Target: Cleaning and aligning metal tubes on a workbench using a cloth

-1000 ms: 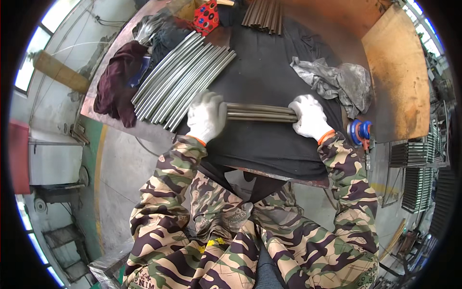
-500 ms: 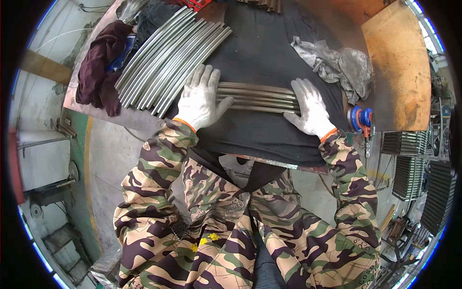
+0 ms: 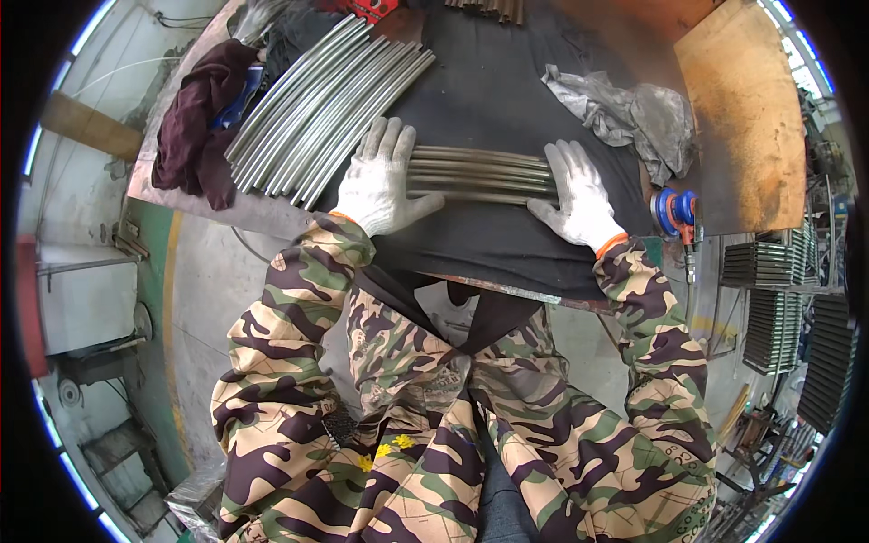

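Observation:
A row of several dull grey-brown metal tubes (image 3: 480, 172) lies crosswise on a black cloth (image 3: 493, 90) in front of me. My left hand (image 3: 378, 185), in a white work glove, rests flat over their left ends, fingers stretched away from me and thumb out along the near side. Over the right ends lies my gloved right hand (image 3: 581, 195), also open, its thumb pointing inward at the nearest tube. Both palms cover the tube ends, and neither hand is closed round anything. Shiny silver tubes (image 3: 330, 109) lie side by side at a slant beyond my left hand.
A maroon cloth (image 3: 195, 131) lies at the table's left. On the right are a crumpled grey rag (image 3: 634, 118), a blue-and-red air sander (image 3: 672, 213) with a hose, and a stained brown board (image 3: 742, 122). More brownish tubes (image 3: 489, 9) lie at the far edge; stacked tubes (image 3: 774, 330) stand beyond the table.
The whole view has shifted slightly, the table edge sitting a little higher. Both hands stay spread over the tube ends, with the thumbs slightly moved.

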A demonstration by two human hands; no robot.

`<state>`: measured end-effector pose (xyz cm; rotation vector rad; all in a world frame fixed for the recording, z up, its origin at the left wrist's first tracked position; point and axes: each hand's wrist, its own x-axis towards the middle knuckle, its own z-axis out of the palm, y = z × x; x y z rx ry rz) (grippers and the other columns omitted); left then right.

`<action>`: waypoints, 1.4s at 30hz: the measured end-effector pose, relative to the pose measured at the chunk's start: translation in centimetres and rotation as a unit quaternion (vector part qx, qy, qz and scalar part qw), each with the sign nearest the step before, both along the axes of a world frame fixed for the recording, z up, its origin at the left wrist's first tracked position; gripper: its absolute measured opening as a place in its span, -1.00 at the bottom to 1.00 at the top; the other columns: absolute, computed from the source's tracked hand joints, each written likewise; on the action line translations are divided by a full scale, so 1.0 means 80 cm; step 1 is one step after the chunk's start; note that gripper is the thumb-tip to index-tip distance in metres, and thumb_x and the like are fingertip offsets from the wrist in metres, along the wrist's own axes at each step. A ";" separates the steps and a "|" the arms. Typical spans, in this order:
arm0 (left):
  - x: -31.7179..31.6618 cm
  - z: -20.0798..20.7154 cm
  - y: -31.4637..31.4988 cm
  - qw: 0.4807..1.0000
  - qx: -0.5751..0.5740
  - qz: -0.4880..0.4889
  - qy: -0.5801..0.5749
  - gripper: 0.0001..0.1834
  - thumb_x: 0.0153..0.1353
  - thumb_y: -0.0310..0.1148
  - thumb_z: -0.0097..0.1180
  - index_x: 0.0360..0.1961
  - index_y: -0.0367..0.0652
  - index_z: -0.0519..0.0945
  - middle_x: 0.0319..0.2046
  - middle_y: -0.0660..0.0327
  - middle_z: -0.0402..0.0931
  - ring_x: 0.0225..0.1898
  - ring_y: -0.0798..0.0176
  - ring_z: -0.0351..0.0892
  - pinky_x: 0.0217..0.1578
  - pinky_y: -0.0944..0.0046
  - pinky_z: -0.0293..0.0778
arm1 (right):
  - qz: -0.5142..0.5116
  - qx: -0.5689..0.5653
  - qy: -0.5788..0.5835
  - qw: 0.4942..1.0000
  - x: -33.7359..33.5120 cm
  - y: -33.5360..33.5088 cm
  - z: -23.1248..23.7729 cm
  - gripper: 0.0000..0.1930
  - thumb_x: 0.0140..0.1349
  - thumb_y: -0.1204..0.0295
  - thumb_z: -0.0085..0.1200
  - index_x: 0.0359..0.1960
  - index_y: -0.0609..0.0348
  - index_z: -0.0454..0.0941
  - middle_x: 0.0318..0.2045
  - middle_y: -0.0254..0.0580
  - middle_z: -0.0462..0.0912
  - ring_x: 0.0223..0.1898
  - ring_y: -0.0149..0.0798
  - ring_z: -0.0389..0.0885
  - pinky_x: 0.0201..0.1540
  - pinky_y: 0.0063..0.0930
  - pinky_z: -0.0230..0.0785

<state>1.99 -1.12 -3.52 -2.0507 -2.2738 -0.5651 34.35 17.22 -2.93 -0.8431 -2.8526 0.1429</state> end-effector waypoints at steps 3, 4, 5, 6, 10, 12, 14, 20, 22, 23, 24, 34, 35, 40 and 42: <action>-0.007 0.012 0.014 0.999 -0.052 0.000 -0.014 0.17 0.09 0.28 0.52 0.47 -0.44 0.41 0.51 -0.37 0.30 0.61 -0.45 0.17 0.55 -0.32 0.23 | -0.001 -0.004 0.008 1.000 -0.005 0.005 0.000 -0.01 0.27 -0.08 0.40 0.58 0.25 0.28 0.55 0.27 0.32 0.60 0.37 0.21 0.63 0.17 0.09; -0.015 0.019 0.016 0.999 -0.054 0.002 -0.004 0.17 0.09 0.28 0.52 0.47 -0.44 0.41 0.51 -0.37 0.30 0.61 -0.45 0.17 0.55 -0.32 0.23 | 0.001 -0.006 0.018 1.000 -0.014 0.011 0.002 -0.01 0.27 -0.08 0.40 0.58 0.25 0.28 0.55 0.27 0.32 0.60 0.37 0.21 0.63 0.17 0.09; -0.020 0.012 0.019 0.999 -0.049 0.006 -0.001 0.18 0.09 0.29 0.53 0.47 -0.44 0.41 0.50 -0.38 0.31 0.60 -0.45 0.18 0.55 -0.31 0.24 | -0.001 -0.007 0.011 1.000 -0.019 0.015 0.001 -0.03 0.27 -0.08 0.39 0.57 0.26 0.31 0.54 0.26 0.34 0.59 0.35 0.23 0.63 0.17 0.10; -0.016 0.013 0.022 0.999 -0.046 0.007 0.003 0.18 0.08 0.30 0.53 0.46 -0.44 0.41 0.50 -0.38 0.32 0.59 -0.45 0.19 0.55 -0.31 0.24 | -0.006 -0.010 0.005 1.000 -0.019 0.020 -0.003 -0.04 0.27 -0.09 0.39 0.55 0.26 0.33 0.53 0.26 0.36 0.59 0.33 0.24 0.62 0.16 0.12; -0.006 0.008 0.012 0.998 -0.040 0.019 0.037 0.21 0.04 0.30 0.54 0.48 -0.43 0.40 0.49 -0.32 0.34 0.57 -0.42 0.25 0.52 -0.30 0.29 | 0.004 0.028 0.041 0.999 -0.012 0.009 -0.009 -0.05 0.29 -0.12 0.37 0.54 0.25 0.35 0.50 0.24 0.39 0.58 0.29 0.27 0.61 0.15 0.13; -0.004 0.007 0.008 0.998 -0.043 0.025 0.040 0.21 0.04 0.29 0.55 0.48 -0.43 0.40 0.46 -0.31 0.36 0.56 -0.43 0.25 0.52 -0.30 0.29 | -0.001 0.013 0.040 0.999 -0.011 0.004 -0.007 -0.05 0.30 -0.14 0.36 0.54 0.24 0.35 0.51 0.22 0.39 0.58 0.29 0.26 0.62 0.14 0.12; -0.011 0.009 0.010 0.999 -0.039 0.014 0.025 0.21 0.03 0.29 0.56 0.47 -0.43 0.40 0.45 -0.31 0.36 0.56 -0.45 0.26 0.51 -0.30 0.30 | -0.001 0.020 0.031 0.999 -0.018 0.009 -0.011 -0.04 0.29 -0.16 0.35 0.55 0.23 0.35 0.52 0.20 0.37 0.60 0.28 0.23 0.62 0.15 0.10; -0.009 0.018 0.018 0.995 -0.086 0.025 0.034 0.22 0.12 0.31 0.51 0.55 -0.39 0.33 0.56 -0.37 0.23 0.62 -0.46 0.15 0.59 -0.28 0.19 | -0.015 0.024 0.038 0.999 -0.023 0.013 -0.012 -0.03 0.30 -0.20 0.32 0.56 0.24 0.34 0.53 0.19 0.36 0.61 0.29 0.19 0.63 0.16 0.08; -0.009 0.012 0.009 0.995 -0.092 0.020 0.038 0.25 0.13 0.33 0.49 0.58 -0.37 0.28 0.58 -0.37 0.20 0.63 -0.46 0.13 0.59 -0.29 0.18 | -0.017 0.008 0.023 1.000 -0.017 0.003 -0.009 -0.01 0.31 -0.21 0.31 0.56 0.27 0.32 0.54 0.22 0.34 0.63 0.31 0.17 0.65 0.16 0.04; -0.005 0.014 0.004 0.994 -0.103 0.020 0.036 0.27 0.13 0.35 0.47 0.60 -0.36 0.25 0.59 -0.37 0.19 0.64 -0.46 0.10 0.59 -0.30 0.17 | -0.014 -0.003 0.017 1.000 -0.013 -0.001 -0.003 0.00 0.30 -0.20 0.32 0.57 0.27 0.31 0.54 0.22 0.34 0.63 0.31 0.17 0.65 0.17 0.03; -0.005 0.017 0.002 0.992 -0.121 0.017 0.044 0.29 0.14 0.37 0.45 0.62 -0.35 0.24 0.60 -0.37 0.17 0.65 -0.45 0.08 0.59 -0.29 0.16 | -0.010 -0.015 0.010 1.000 -0.012 -0.001 0.001 0.00 0.30 -0.20 0.33 0.57 0.27 0.30 0.54 0.23 0.33 0.64 0.31 0.16 0.66 0.17 0.02; -0.025 0.022 0.025 0.994 -0.088 0.010 0.059 0.28 0.12 0.37 0.48 0.55 -0.44 0.31 0.58 -0.39 0.20 0.63 -0.46 0.12 0.60 -0.28 0.15 | -0.022 0.017 0.018 0.999 -0.038 0.021 0.003 -0.03 0.30 -0.21 0.32 0.55 0.22 0.32 0.51 0.18 0.36 0.60 0.25 0.23 0.60 0.18 0.07; -0.028 0.025 0.025 0.994 -0.090 0.005 0.057 0.28 0.12 0.37 0.49 0.56 -0.43 0.30 0.58 -0.38 0.21 0.64 -0.45 0.10 0.60 -0.29 0.15 | -0.014 0.004 0.011 1.000 -0.038 0.024 0.011 -0.03 0.31 -0.21 0.31 0.56 0.21 0.31 0.52 0.18 0.35 0.60 0.23 0.22 0.61 0.17 0.06; -0.028 0.018 0.032 0.993 -0.096 -0.011 0.072 0.28 0.11 0.35 0.49 0.57 -0.42 0.31 0.57 -0.36 0.22 0.65 -0.45 0.08 0.62 -0.31 0.10 | 0.008 0.018 0.014 1.000 -0.042 0.025 0.000 -0.04 0.32 -0.19 0.31 0.57 0.19 0.30 0.51 0.17 0.36 0.61 0.19 0.21 0.60 0.17 0.06; -0.028 0.021 0.030 0.993 -0.081 -0.010 0.082 0.26 0.09 0.33 0.51 0.55 -0.42 0.33 0.55 -0.34 0.26 0.63 -0.45 0.12 0.61 -0.31 0.11 | 0.005 0.031 0.032 0.999 -0.045 0.025 0.000 -0.05 0.32 -0.18 0.31 0.56 0.19 0.31 0.52 0.14 0.35 0.61 0.17 0.18 0.60 0.13 0.06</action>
